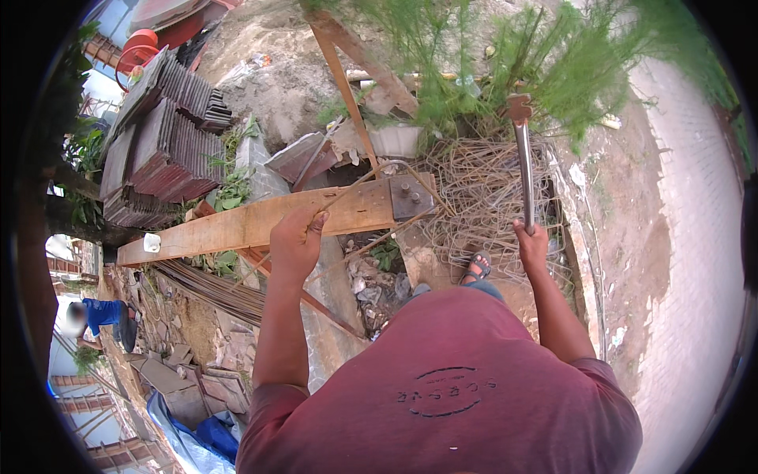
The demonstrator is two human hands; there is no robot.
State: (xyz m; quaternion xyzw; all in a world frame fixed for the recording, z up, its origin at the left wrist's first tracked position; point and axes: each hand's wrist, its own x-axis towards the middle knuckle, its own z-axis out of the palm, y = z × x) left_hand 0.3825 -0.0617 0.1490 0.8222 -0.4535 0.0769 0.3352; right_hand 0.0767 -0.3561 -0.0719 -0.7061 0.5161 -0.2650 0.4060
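My left hand (pixel 297 241) is closed round a thin steel rod (pixel 353 187), above a wooden plank (pixel 276 225). The rod is bent and passes over the plank's right end. There, a dark metal plate (pixel 410 197) with short upright pins is fixed to the wood. My right hand (pixel 530 243) grips the lower end of a rebar bending bar (pixel 523 170). The bar points away from me, and its rusty head is clear of the plate, close to green foliage. Beneath it lies a heap of bent steel rods (pixel 482 193).
Stacked roof tiles (pixel 178 142) stand at the far left. Long straight rods (pixel 213 288) lie under the plank. A slanted wooden post (pixel 343 95) rises behind it. Feathery green branches (pixel 553 63) hang at the far right. A person in blue (pixel 103 316) bends down at left.
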